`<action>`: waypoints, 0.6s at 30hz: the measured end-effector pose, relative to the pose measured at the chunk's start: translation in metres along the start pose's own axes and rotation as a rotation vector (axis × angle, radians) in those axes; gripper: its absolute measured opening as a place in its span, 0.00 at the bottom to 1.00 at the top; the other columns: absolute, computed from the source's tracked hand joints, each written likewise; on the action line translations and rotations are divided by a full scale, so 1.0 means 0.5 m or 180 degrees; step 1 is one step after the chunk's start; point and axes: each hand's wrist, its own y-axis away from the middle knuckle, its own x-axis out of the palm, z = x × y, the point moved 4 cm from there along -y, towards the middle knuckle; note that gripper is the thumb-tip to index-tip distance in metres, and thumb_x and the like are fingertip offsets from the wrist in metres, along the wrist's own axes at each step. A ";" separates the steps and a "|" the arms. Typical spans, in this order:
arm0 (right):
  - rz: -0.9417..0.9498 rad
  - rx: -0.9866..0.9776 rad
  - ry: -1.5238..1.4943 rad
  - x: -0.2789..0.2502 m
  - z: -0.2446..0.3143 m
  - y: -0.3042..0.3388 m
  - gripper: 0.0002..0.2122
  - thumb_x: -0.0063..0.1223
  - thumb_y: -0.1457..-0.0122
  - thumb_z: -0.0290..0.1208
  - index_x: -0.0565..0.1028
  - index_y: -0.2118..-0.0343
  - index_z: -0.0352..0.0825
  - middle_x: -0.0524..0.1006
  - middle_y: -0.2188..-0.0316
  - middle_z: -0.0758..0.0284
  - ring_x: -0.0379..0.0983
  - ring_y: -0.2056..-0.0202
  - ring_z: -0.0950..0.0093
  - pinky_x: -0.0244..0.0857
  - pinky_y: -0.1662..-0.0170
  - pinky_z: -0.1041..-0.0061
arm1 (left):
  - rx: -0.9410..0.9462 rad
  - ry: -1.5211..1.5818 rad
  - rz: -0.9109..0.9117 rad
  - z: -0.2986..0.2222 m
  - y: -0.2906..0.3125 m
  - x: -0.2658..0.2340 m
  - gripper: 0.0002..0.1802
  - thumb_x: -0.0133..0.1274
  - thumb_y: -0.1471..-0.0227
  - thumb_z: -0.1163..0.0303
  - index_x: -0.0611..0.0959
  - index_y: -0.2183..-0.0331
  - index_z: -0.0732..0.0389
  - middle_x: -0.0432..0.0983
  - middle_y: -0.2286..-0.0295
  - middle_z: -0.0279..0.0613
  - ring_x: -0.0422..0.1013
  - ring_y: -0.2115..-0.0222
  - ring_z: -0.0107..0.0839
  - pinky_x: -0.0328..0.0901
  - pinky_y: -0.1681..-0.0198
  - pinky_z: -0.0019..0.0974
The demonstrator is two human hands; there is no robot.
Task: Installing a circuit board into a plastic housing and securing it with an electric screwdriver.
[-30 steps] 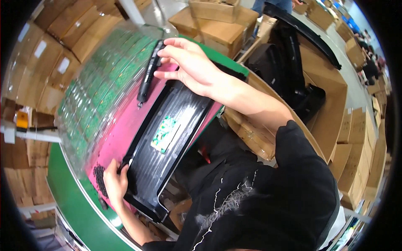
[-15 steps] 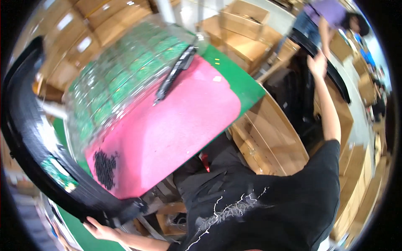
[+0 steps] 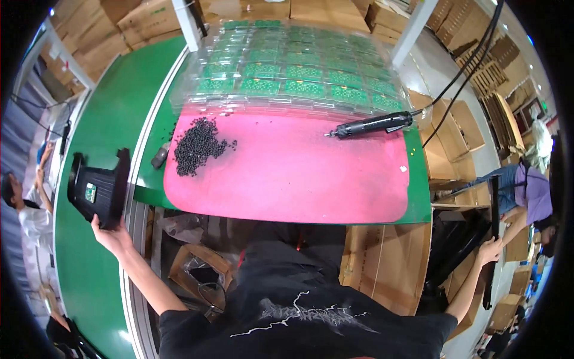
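Left arm (image 3: 152, 284) stretched sideways, left hand (image 3: 113, 238) gripping casing (image 3: 110, 191) by near end, well left of mat (image 3: 287, 173). Right arm (image 3: 469, 287) out opposite way, right hand (image 3: 490, 250) closed round long panel (image 3: 494, 203) near co-worker (image 3: 536, 197).

Green board (image 3: 90, 192) inside black panel (image 3: 110, 186)

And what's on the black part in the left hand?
A small green-and-white board on the visible face of the black part. Covered, can't be seen: the surface beneath the board, the part's far side.
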 end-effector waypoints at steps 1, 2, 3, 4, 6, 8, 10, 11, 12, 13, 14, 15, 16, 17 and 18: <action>-0.0291 -0.0102 -0.0014 -0.018 0.009 -0.010 0.14 0.47 0.39 0.37 0.71 0.52 0.40 0.73 0.56 0.66 0.68 0.51 0.67 0.60 0.54 0.57 | 0.0022 0.0014 -0.0030 -0.001 -0.015 -0.003 0.28 0.50 0.47 0.58 0.70 0.48 0.64 0.69 0.51 0.47 0.67 0.51 0.44 0.64 0.49 0.49; -0.0580 -0.0202 -0.0041 -0.051 0.028 -0.015 0.15 0.47 0.39 0.37 0.71 0.52 0.39 0.73 0.56 0.65 0.68 0.51 0.66 0.60 0.55 0.56 | 0.0116 0.0074 0.0131 -0.005 -0.042 -0.008 0.30 0.51 0.46 0.56 0.69 0.47 0.64 0.69 0.50 0.48 0.68 0.52 0.45 0.65 0.50 0.51; -0.0680 -0.0479 -0.0239 -0.111 0.080 -0.017 0.14 0.48 0.39 0.36 0.71 0.53 0.35 0.74 0.58 0.62 0.70 0.54 0.63 0.62 0.57 0.59 | 0.0184 0.0078 0.0159 -0.013 -0.084 -0.028 0.30 0.52 0.46 0.56 0.68 0.46 0.64 0.69 0.50 0.48 0.68 0.52 0.45 0.64 0.50 0.51; -0.0696 -0.0508 -0.0253 -0.154 0.109 -0.022 0.14 0.48 0.39 0.36 0.71 0.53 0.35 0.74 0.58 0.62 0.70 0.54 0.63 0.62 0.57 0.59 | 0.0223 0.0096 0.0201 -0.012 -0.126 -0.043 0.31 0.53 0.46 0.56 0.68 0.46 0.63 0.68 0.50 0.48 0.67 0.53 0.45 0.64 0.51 0.52; -0.1163 -0.0852 -0.0952 -0.250 0.163 -0.025 0.14 0.49 0.39 0.34 0.71 0.54 0.32 0.75 0.59 0.58 0.71 0.56 0.59 0.64 0.58 0.61 | 0.0415 -0.0119 -0.0087 -0.013 -0.174 -0.045 0.31 0.56 0.46 0.59 0.68 0.47 0.66 0.67 0.50 0.48 0.66 0.53 0.44 0.64 0.51 0.53; -0.1152 -0.1310 -0.1355 -0.385 0.244 -0.002 0.13 0.51 0.40 0.28 0.71 0.54 0.30 0.74 0.61 0.55 0.72 0.59 0.58 0.64 0.57 0.64 | 0.0821 -0.0706 -0.0753 -0.009 -0.113 0.041 0.30 0.56 0.48 0.68 0.67 0.47 0.72 0.65 0.48 0.51 0.66 0.52 0.42 0.58 0.45 0.51; -0.0959 -0.2161 -0.2196 -0.483 0.333 0.041 0.13 0.53 0.42 0.23 0.70 0.54 0.29 0.74 0.62 0.55 0.72 0.60 0.57 0.65 0.59 0.62 | 0.1688 -0.1443 -0.0197 0.003 -0.105 0.079 0.31 0.55 0.50 0.74 0.65 0.45 0.69 0.64 0.47 0.51 0.65 0.50 0.41 0.55 0.42 0.44; -0.0819 -0.2479 -0.2477 -0.540 0.378 0.066 0.13 0.53 0.44 0.21 0.70 0.56 0.29 0.74 0.64 0.55 0.72 0.62 0.57 0.66 0.60 0.63 | 0.1938 -0.1736 0.0066 0.023 -0.074 0.128 0.30 0.53 0.50 0.76 0.66 0.45 0.68 0.65 0.47 0.51 0.65 0.49 0.40 0.55 0.41 0.42; -0.0664 -0.2788 -0.2783 -0.586 0.424 0.095 0.13 0.54 0.47 0.18 0.71 0.57 0.29 0.74 0.65 0.55 0.72 0.64 0.57 0.66 0.62 0.63 | 0.2215 -0.2036 0.0331 0.039 -0.020 0.191 0.29 0.51 0.50 0.78 0.66 0.45 0.67 0.65 0.47 0.51 0.64 0.48 0.39 0.54 0.41 0.39; -0.0267 -0.3062 -0.2971 -0.627 0.465 0.119 0.13 0.55 0.49 0.18 0.71 0.59 0.30 0.74 0.67 0.57 0.72 0.66 0.58 0.66 0.64 0.64 | 0.1841 -0.1923 0.1055 0.066 0.022 0.256 0.24 0.48 0.48 0.79 0.70 0.47 0.67 0.68 0.49 0.48 0.64 0.47 0.38 0.54 0.41 0.39; 0.0157 -0.3305 -0.3184 -0.650 0.505 0.149 0.14 0.57 0.52 0.18 0.72 0.61 0.31 0.74 0.68 0.58 0.71 0.68 0.59 0.66 0.66 0.64 | 0.1483 -0.1937 0.1692 0.093 0.079 0.319 0.20 0.47 0.47 0.77 0.73 0.50 0.65 0.71 0.52 0.45 0.67 0.50 0.35 0.58 0.44 0.37; 0.0197 -0.3694 -0.3171 -0.688 0.555 0.181 0.13 0.57 0.54 0.20 0.72 0.63 0.32 0.73 0.69 0.61 0.71 0.69 0.62 0.66 0.67 0.66 | 0.1109 -0.1941 0.2303 0.117 0.139 0.377 0.17 0.47 0.46 0.75 0.76 0.53 0.63 0.75 0.56 0.42 0.69 0.53 0.31 0.62 0.48 0.34; 0.0225 -0.4091 -0.3130 -0.727 0.604 0.211 0.13 0.58 0.56 0.21 0.72 0.65 0.34 0.73 0.70 0.64 0.70 0.71 0.65 0.65 0.69 0.68 | 0.0931 -0.2090 0.2913 0.144 0.195 0.428 0.16 0.47 0.46 0.75 0.76 0.54 0.62 0.76 0.59 0.42 0.72 0.57 0.30 0.66 0.53 0.33; 0.0340 -0.4485 -0.3039 -0.743 0.639 0.240 0.12 0.57 0.56 0.24 0.73 0.66 0.35 0.73 0.70 0.66 0.70 0.71 0.67 0.65 0.71 0.69 | 0.0751 -0.2143 0.3666 0.189 0.232 0.472 0.17 0.49 0.47 0.72 0.76 0.54 0.63 0.76 0.60 0.42 0.71 0.58 0.29 0.66 0.54 0.33; 0.0443 -0.4905 -0.2983 -0.755 0.671 0.265 0.11 0.55 0.56 0.26 0.73 0.67 0.37 0.73 0.70 0.68 0.70 0.72 0.70 0.65 0.72 0.71 | 0.0767 -0.2373 0.4136 0.203 0.288 0.502 0.18 0.51 0.48 0.69 0.76 0.55 0.65 0.76 0.59 0.43 0.71 0.57 0.30 0.66 0.54 0.34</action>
